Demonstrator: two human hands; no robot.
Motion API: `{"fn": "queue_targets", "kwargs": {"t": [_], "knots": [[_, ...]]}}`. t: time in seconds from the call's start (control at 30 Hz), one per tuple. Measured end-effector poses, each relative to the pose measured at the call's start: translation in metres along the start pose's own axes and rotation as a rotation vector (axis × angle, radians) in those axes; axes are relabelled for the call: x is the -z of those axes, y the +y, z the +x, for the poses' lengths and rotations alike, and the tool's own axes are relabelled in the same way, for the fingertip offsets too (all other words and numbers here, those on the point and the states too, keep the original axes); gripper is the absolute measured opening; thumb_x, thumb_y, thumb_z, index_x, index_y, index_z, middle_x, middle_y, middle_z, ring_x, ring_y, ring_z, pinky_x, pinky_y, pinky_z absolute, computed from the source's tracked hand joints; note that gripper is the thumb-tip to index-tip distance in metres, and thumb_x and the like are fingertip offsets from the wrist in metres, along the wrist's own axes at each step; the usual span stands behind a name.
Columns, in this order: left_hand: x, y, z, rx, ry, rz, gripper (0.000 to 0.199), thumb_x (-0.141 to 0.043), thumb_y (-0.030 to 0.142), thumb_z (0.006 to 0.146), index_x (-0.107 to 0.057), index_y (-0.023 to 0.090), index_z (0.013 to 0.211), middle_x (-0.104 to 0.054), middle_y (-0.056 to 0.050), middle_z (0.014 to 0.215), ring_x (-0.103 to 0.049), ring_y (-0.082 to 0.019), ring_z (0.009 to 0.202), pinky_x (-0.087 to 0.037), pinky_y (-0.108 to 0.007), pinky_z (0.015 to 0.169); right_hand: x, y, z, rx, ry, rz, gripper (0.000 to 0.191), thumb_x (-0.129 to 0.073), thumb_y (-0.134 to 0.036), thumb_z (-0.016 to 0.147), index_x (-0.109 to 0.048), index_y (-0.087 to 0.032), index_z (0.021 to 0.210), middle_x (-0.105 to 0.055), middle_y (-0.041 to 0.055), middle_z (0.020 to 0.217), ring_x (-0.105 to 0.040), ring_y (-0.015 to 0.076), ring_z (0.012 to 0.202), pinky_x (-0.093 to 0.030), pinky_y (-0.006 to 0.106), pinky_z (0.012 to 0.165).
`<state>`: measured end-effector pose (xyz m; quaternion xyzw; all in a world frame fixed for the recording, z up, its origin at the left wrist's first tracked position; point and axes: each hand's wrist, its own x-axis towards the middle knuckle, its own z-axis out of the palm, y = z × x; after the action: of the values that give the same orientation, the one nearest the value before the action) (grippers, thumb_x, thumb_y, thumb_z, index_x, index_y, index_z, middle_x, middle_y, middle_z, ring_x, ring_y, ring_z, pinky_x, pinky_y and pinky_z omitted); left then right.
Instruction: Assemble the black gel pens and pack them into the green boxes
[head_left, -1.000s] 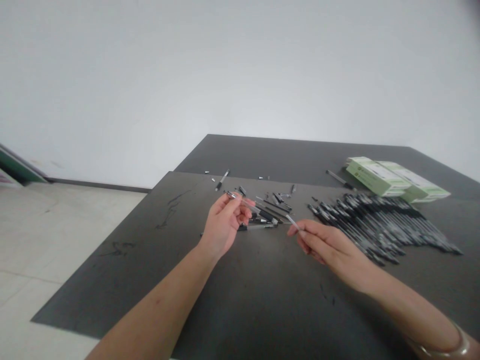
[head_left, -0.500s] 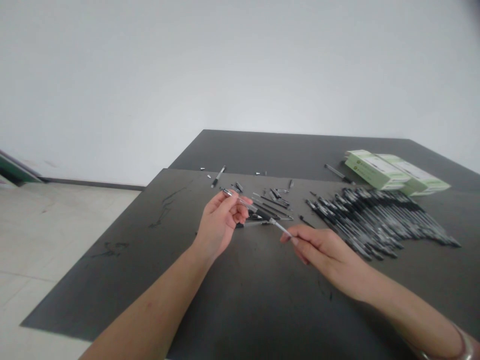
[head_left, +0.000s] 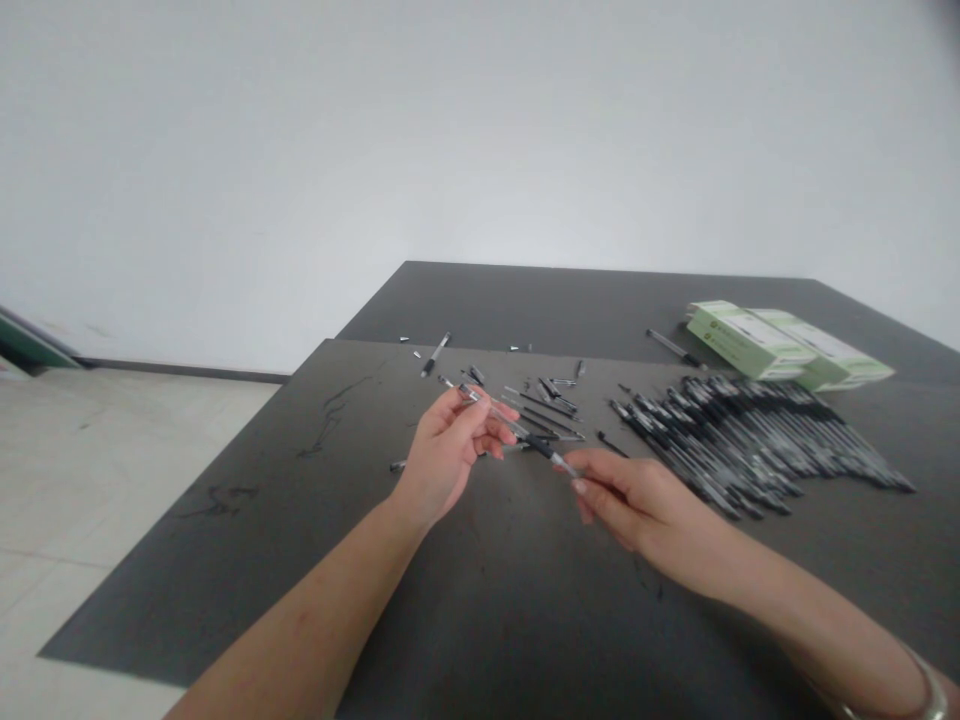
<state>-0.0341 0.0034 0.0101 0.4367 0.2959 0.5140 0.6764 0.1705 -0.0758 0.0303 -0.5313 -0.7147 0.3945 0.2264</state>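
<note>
My left hand [head_left: 446, 450] pinches a clear pen barrel [head_left: 510, 419], which slants down to the right over the table. The black grip of the barrel faces my right hand [head_left: 637, 505]. My right thumb and forefinger are closed on a short pale end, seemingly a pen refill [head_left: 568, 467], lined up with the grip end of the barrel. How deep it sits inside cannot be made out. Behind my left hand lie loose refills [head_left: 551, 408] and several small dark pen caps [head_left: 476, 375].
A large pile of black-gripped pens [head_left: 750, 440] covers the dark table's right side. Green-and-white boxes [head_left: 757, 345] stand behind it. One pen [head_left: 671, 347] lies left of the boxes, another pen [head_left: 436, 355] at the far left. Small pen tips [head_left: 405, 340] are scattered there.
My right hand has moved slightly closer to the barrel, and less of the pale refill shows between it and the grip. My left hand has shifted a little to the right.
</note>
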Motion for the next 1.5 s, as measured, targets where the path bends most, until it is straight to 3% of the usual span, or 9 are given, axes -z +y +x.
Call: {"fn": "queue_targets", "kwargs": {"t": [0.13,0.27,0.37,0.53,0.8,1.0,1.23,1.37,1.5], "knots": [[0.0,-0.007,-0.002,0.134,-0.014,0.019,0.015,-0.065,0.026,0.083,-0.056,0.014,0.086,-0.071,-0.009,0.087,-0.067,-0.015,0.067,-0.049,-0.021,0.05,-0.003,0.004,0.001,-0.083,-0.045,0.192,0.029,-0.042,-0.034,0.097,-0.045,-0.02,0.122,-0.063,0.0004,0.079,-0.053,0.0097,0.051,-0.044,0.023,0.049],[0.001,-0.012,0.0,0.207,-0.005,0.011,0.015,-0.063,0.027,0.085,-0.056,0.013,0.084,-0.071,-0.009,0.083,-0.067,-0.015,0.065,-0.048,-0.02,0.049,-0.002,0.007,0.002,-0.124,-0.112,0.411,0.038,-0.046,-0.04,0.095,-0.039,-0.019,0.126,-0.065,0.0036,0.086,-0.058,0.0109,0.054,-0.045,0.024,0.048],[0.003,-0.012,0.003,0.204,0.072,-0.023,0.012,-0.062,0.022,0.085,-0.056,0.012,0.082,-0.071,-0.01,0.078,-0.067,-0.015,0.062,-0.047,-0.02,0.049,0.003,0.008,0.001,-0.136,-0.118,0.495,0.04,-0.045,-0.043,0.095,-0.04,-0.017,0.125,-0.066,0.0061,0.09,-0.063,0.0131,0.059,-0.045,0.025,0.051],[0.006,-0.006,0.009,0.222,0.216,-0.065,0.008,-0.056,0.014,0.086,-0.058,0.011,0.079,-0.073,-0.012,0.075,-0.068,-0.015,0.061,-0.05,-0.021,0.054,0.014,0.01,-0.001,-0.144,-0.061,0.468,0.039,-0.05,-0.044,0.093,-0.044,-0.016,0.12,-0.065,0.0041,0.082,-0.063,0.0139,0.061,-0.045,0.026,0.053],[0.01,-0.004,0.013,0.236,0.287,-0.163,0.011,-0.057,0.012,0.084,-0.061,0.01,0.073,-0.074,-0.013,0.078,-0.07,-0.015,0.066,-0.054,-0.021,0.058,0.026,0.011,0.001,-0.106,0.146,0.488,0.028,-0.06,-0.041,0.087,-0.049,-0.018,0.099,-0.058,-0.0023,0.066,-0.057,0.0111,0.054,-0.042,0.024,0.05],[0.012,-0.007,0.012,0.229,0.21,-0.203,0.005,-0.061,0.009,0.079,-0.062,0.01,0.074,-0.073,-0.01,0.075,-0.07,-0.014,0.067,-0.054,-0.02,0.059,0.02,0.008,0.006,-0.078,0.261,0.457,0.029,-0.062,-0.044,0.084,-0.05,-0.019,0.095,-0.063,0.0017,0.073,-0.06,0.0131,0.058,-0.045,0.025,0.05],[0.012,-0.008,0.009,0.316,0.064,-0.135,0.003,-0.067,0.01,0.074,-0.065,0.01,0.076,-0.068,-0.005,0.068,-0.065,-0.012,0.061,-0.053,-0.021,0.059,0.014,0.011,0.007,-0.066,0.227,0.454,0.024,-0.059,-0.038,0.087,-0.049,-0.019,0.097,-0.067,0.0032,0.076,-0.063,0.0139,0.065,-0.047,0.026,0.055],[0.011,-0.012,0.005,0.349,-0.051,0.034,0.01,-0.073,0.014,0.071,-0.067,0.011,0.078,-0.065,-0.003,0.071,-0.061,-0.011,0.063,-0.049,-0.021,0.056,0.014,0.012,0.009,-0.071,0.216,0.459,0.027,-0.061,-0.041,0.086,-0.049,-0.019,0.094,-0.068,0.0034,0.076,-0.064,0.0142,0.064,-0.047,0.026,0.055],[0.01,-0.013,-0.001,0.332,-0.242,0.345,0.018,-0.072,0.021,0.074,-0.073,0.013,0.09,-0.064,-0.003,0.074,-0.054,-0.009,0.059,-0.044,-0.022,0.054,0.015,0.01,0.009,-0.082,0.219,0.492,0.031,-0.064,-0.045,0.083,-0.047,-0.02,0.087,-0.067,0.0026,0.071,-0.064,0.0149,0.062,-0.047,0.027,0.055]]}}
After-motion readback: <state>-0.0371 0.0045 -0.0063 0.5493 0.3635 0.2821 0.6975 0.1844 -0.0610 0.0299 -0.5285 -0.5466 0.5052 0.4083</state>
